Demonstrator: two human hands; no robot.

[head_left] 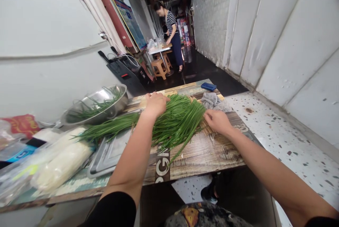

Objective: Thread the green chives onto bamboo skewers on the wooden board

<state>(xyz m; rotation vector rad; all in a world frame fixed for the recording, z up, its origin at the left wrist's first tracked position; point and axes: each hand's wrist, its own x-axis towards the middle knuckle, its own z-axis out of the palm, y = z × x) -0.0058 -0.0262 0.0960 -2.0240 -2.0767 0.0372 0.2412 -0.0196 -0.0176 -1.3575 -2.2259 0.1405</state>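
A large spread of green chives (177,121) lies across a wooden table (206,156). My left hand (155,103) rests on the upper left part of the chives, fingers curled down over the stalks. My right hand (217,121) lies at the right edge of the pile, fingers curled against the stalk ends. A second bunch of chives (106,130) stretches left from the pile over a flat metal tray (108,156).
A steel bowl (100,108) with some chives stands at the back left. Clear plastic bags of white food (58,165) lie at the left. A grey cloth (214,101) and a blue object (208,86) sit at the far edge. Another person (172,33) stands at a small table down the corridor.
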